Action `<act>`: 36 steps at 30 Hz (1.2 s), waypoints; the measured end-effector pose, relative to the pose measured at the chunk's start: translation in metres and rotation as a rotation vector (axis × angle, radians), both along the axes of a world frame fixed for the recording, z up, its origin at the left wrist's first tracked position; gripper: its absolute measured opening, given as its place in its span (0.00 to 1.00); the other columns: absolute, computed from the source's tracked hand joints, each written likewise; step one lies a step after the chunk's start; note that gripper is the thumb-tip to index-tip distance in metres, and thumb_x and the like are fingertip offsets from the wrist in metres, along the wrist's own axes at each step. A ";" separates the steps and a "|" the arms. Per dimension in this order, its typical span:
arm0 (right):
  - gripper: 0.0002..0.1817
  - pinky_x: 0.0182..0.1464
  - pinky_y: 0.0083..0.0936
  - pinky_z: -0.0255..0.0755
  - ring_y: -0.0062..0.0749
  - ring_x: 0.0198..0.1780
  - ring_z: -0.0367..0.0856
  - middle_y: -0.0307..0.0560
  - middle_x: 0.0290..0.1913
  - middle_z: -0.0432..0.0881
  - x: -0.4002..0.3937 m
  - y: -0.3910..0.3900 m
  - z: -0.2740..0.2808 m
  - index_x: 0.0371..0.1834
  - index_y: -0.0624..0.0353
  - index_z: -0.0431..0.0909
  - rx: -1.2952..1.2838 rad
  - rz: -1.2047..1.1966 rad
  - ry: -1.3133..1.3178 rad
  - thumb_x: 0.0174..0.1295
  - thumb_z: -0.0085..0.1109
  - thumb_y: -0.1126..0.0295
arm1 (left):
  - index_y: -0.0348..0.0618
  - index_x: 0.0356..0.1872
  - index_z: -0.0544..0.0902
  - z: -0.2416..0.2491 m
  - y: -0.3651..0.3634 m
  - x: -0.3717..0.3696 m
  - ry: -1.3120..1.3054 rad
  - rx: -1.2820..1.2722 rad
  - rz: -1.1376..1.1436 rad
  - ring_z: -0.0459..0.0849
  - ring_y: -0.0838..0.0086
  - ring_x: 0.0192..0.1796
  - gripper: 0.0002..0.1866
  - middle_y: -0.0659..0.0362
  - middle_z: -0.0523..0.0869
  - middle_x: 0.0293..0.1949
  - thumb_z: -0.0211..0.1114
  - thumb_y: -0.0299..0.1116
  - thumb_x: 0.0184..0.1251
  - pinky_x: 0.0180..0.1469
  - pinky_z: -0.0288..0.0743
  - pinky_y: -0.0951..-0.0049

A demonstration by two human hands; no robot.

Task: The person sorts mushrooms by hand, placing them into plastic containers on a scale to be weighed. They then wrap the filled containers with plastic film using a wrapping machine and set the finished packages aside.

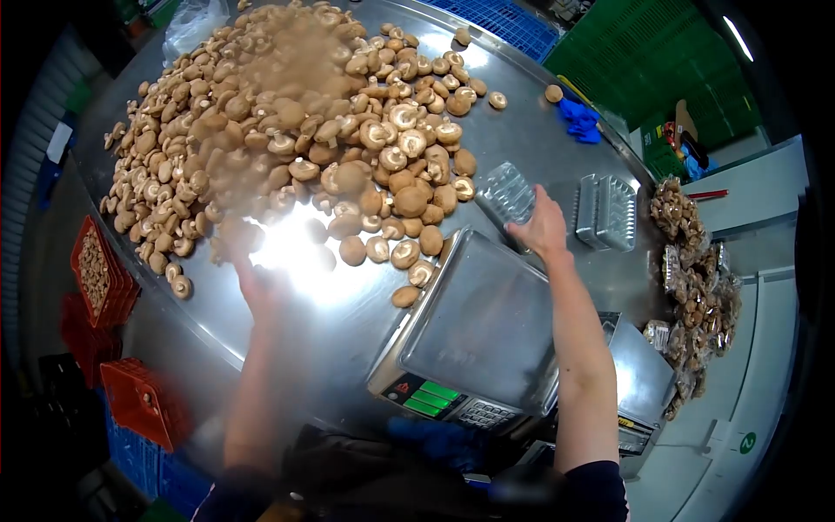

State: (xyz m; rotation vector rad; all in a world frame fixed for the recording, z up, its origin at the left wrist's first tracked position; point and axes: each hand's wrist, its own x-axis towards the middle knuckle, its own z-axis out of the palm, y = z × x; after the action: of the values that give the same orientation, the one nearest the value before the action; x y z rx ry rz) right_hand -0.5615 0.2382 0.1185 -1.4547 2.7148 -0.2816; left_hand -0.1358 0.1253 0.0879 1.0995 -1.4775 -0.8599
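Note:
A big heap of brown mushrooms (348,122) covers the far left of the metal table. My left hand (252,265) is at the heap's near edge, blurred by glare and haze, so its fingers are not clear. To the right, my right hand (541,224) grips the edge of a clear plastic tray (506,193), just beyond the scale. The scale (478,317) has a bare metal plate and a green display facing me. More clear trays (605,212) lie nested to the right of my right hand.
Packed mushrooms (696,296) are piled along the right edge. Blue gloves (580,120) lie at the far right of the table (348,304). Red crates (143,404) stand at the lower left, green crates (652,61) at the back right. A second scale (639,374) is beside my right arm.

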 end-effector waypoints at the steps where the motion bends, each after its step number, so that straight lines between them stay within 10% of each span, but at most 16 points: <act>1: 0.38 0.55 0.41 0.73 0.55 0.50 0.80 0.59 0.50 0.81 0.005 -0.002 0.011 0.62 0.60 0.69 -0.035 0.004 -0.024 0.46 0.74 0.61 | 0.37 0.64 0.68 0.018 0.005 -0.004 0.026 0.096 -0.037 0.64 0.61 0.71 0.30 0.50 0.68 0.67 0.65 0.25 0.60 0.72 0.55 0.64; 7: 0.13 0.37 0.35 0.77 0.43 0.31 0.86 0.51 0.28 0.85 0.042 -0.014 0.054 0.51 0.55 0.80 -0.513 0.185 -0.013 0.64 0.57 0.72 | 0.37 0.64 0.70 0.052 0.016 0.010 0.001 0.350 -0.362 0.78 0.68 0.58 0.24 0.52 0.75 0.61 0.62 0.28 0.67 0.57 0.73 0.69; 10: 0.14 0.35 0.24 0.76 0.24 0.32 0.84 0.46 0.32 0.87 0.145 -0.020 0.097 0.53 0.57 0.80 -0.395 0.383 -0.736 0.65 0.56 0.73 | 0.36 0.66 0.66 0.059 0.024 0.018 0.146 0.456 -0.443 0.85 0.69 0.46 0.26 0.49 0.77 0.58 0.60 0.34 0.71 0.40 0.80 0.74; 13: 0.18 0.35 0.24 0.77 0.27 0.32 0.84 0.50 0.35 0.86 0.226 -0.020 0.079 0.57 0.61 0.76 -0.049 0.426 -1.227 0.64 0.57 0.74 | 0.33 0.49 0.73 0.074 0.036 0.045 0.129 0.846 -0.470 0.77 0.76 0.15 0.12 0.50 0.85 0.30 0.57 0.31 0.72 0.12 0.65 0.77; 18: 0.34 0.29 0.27 0.77 0.29 0.25 0.83 0.50 0.28 0.81 0.301 0.009 -0.013 0.72 0.69 0.51 0.031 0.088 -1.287 0.65 0.53 0.71 | 0.31 0.45 0.72 0.035 0.054 0.119 0.124 1.008 -0.095 0.74 0.77 0.11 0.08 0.48 0.84 0.26 0.52 0.28 0.73 0.09 0.61 0.80; 20: 0.27 0.22 0.26 0.75 0.30 0.21 0.81 0.50 0.27 0.81 0.337 0.026 -0.027 0.67 0.70 0.55 0.118 -0.092 -1.448 0.66 0.48 0.75 | 0.30 0.47 0.70 0.027 0.047 0.135 -0.015 1.205 -0.228 0.75 0.76 0.14 0.08 0.46 0.85 0.30 0.50 0.25 0.73 0.11 0.64 0.80; 23: 0.16 0.16 0.25 0.72 0.29 0.17 0.79 0.50 0.28 0.81 0.352 0.026 -0.058 0.57 0.69 0.63 0.134 -0.290 -1.483 0.68 0.45 0.76 | 0.29 0.48 0.71 -0.074 0.021 0.171 -0.425 0.544 -0.803 0.78 0.75 0.19 0.09 0.45 0.85 0.34 0.50 0.23 0.71 0.15 0.68 0.81; 27: 0.13 0.13 0.27 0.67 0.31 0.13 0.76 0.48 0.18 0.78 0.302 -0.026 -0.086 0.31 0.68 0.74 -0.088 -0.436 -1.347 0.70 0.44 0.73 | 0.28 0.45 0.72 -0.045 -0.040 0.061 0.254 1.244 -0.306 0.76 0.78 0.21 0.08 0.44 0.85 0.35 0.53 0.24 0.72 0.18 0.65 0.82; 36: 0.15 0.16 0.27 0.74 0.34 0.18 0.82 0.55 0.30 0.82 0.224 -0.155 -0.095 0.51 0.70 0.74 -0.471 -0.497 -1.050 0.67 0.38 0.80 | 0.28 0.45 0.74 -0.083 -0.132 -0.054 0.296 0.850 -0.264 0.72 0.74 0.15 0.08 0.49 0.82 0.29 0.48 0.22 0.72 0.15 0.63 0.76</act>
State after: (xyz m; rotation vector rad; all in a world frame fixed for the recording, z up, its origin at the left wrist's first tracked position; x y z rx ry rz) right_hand -0.3376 0.0833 0.0233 -0.3600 2.0653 -1.3197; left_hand -0.1895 -0.0071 0.0048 1.3013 -1.0162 -1.8535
